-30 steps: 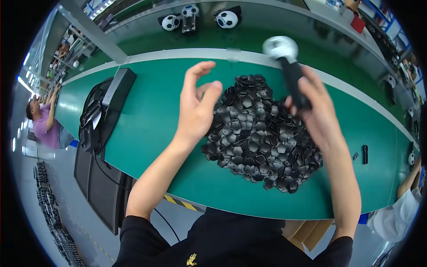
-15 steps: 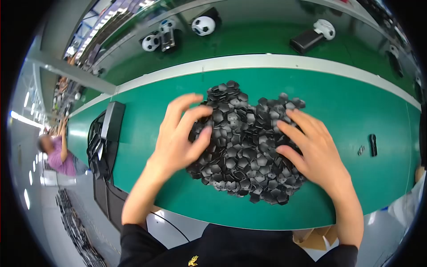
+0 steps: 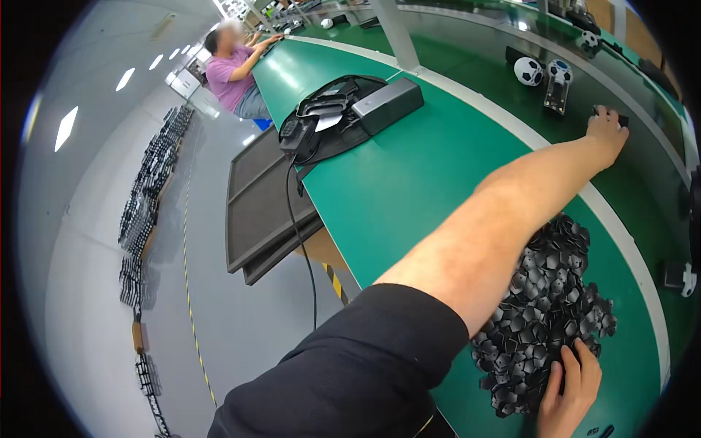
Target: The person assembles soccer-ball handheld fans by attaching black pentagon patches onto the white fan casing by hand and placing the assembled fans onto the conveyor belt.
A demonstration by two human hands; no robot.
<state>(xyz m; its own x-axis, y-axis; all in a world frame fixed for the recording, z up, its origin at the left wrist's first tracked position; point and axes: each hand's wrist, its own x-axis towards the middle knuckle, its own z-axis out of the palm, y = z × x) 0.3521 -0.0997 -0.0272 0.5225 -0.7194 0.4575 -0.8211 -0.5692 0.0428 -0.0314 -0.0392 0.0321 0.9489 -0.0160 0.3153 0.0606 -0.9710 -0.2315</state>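
Note:
My left arm stretches across the green table (image 3: 409, 197) and over its white rail. At its end, my left hand (image 3: 607, 137) is on the dark green strip beyond, fingers curled down beside a dark block (image 3: 623, 120). What lies under the fingers is hidden. My right hand (image 3: 573, 390) rests at the near edge of a heap of black pentagon-shaped pieces (image 3: 537, 314). Its fingers are bent and apart, touching the heap, with nothing visibly held. Part of the heap is covered by my left forearm.
Small black-and-white footballs (image 3: 529, 71) stand on the strip, one beside a device with an exposed panel (image 3: 556, 97). A black bag (image 3: 325, 117) and a dark grey box (image 3: 388, 106) lie on the table. Dark trays (image 3: 263, 197) are beside it. A person in a purple shirt (image 3: 230, 77) sits farther along.
The view has swung left. My left hand has left the heap and reached over the rail onto the green strip. My right hand has shifted to the heap's near edge.

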